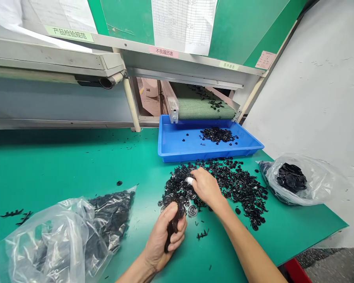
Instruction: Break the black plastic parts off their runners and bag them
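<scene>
Left hand: curled nearly shut around a black moulded plastic strip, fingers wrapped across it, just in front of the pile

Strip axis: long axis tilted, upper end pointing away from the person toward the pile, lower end poking out of the fist toward the person

Right hand: half closed, fingers bent down onto the pile, a white finger cot on one finger; cannot tell whether it has hold of a piece

Pile: loose black moulded parts spread across a green bench mat

Between hands: a round black disc with a pale centre, just beside the strip

Beyond pile: blue plastic tray holding a black heap, under the end of a green conveyor belt

Left side: clear plastic bag of black parts

Right side: clear plastic bag of black discs
</scene>
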Demonstrator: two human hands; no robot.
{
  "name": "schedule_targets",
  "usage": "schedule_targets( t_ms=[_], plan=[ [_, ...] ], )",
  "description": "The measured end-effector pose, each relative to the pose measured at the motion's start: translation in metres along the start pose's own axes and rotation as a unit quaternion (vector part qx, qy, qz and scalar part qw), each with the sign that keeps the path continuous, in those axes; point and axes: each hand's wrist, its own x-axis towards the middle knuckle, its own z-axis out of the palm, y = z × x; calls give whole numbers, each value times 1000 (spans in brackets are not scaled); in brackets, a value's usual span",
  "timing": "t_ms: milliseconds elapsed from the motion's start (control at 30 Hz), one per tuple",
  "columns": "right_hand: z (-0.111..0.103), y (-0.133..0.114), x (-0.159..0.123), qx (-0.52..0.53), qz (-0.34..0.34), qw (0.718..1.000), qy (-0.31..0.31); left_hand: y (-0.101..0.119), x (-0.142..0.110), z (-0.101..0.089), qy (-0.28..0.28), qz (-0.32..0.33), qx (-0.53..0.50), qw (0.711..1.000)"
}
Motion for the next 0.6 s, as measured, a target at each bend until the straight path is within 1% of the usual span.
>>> schedule_targets(
  t_ms=[100, 200, 300, 433, 500, 533, 600],
  plan=[
    [6, 3, 5, 36, -3, 999, -9, 0, -1, -1, 4, 0, -11, 1000],
    [6, 11, 4, 97, -5, 995, -4, 1, -1, -2, 5, -6, -34, 999],
    [1, 20, 1, 168, 6, 986, 13, 1, 0, -4, -3, -22, -55, 998],
    [-5, 27, -3, 254, 36, 965, 49, 0, 0, -7, 2, -5, -66, 998],
    [-7, 29, -6, 310, 64, 947, 58, 2, -1, -7, 5, -2, -65, 998],
    [-8, 30, -9, 355, 85, 929, 54, 3, -2, -7, 8, -1, -66, 998],
    [-11, 32, -14, 460, 127, 878, 37, 6, -2, -5, 14, -2, -67, 998]
  ],
)
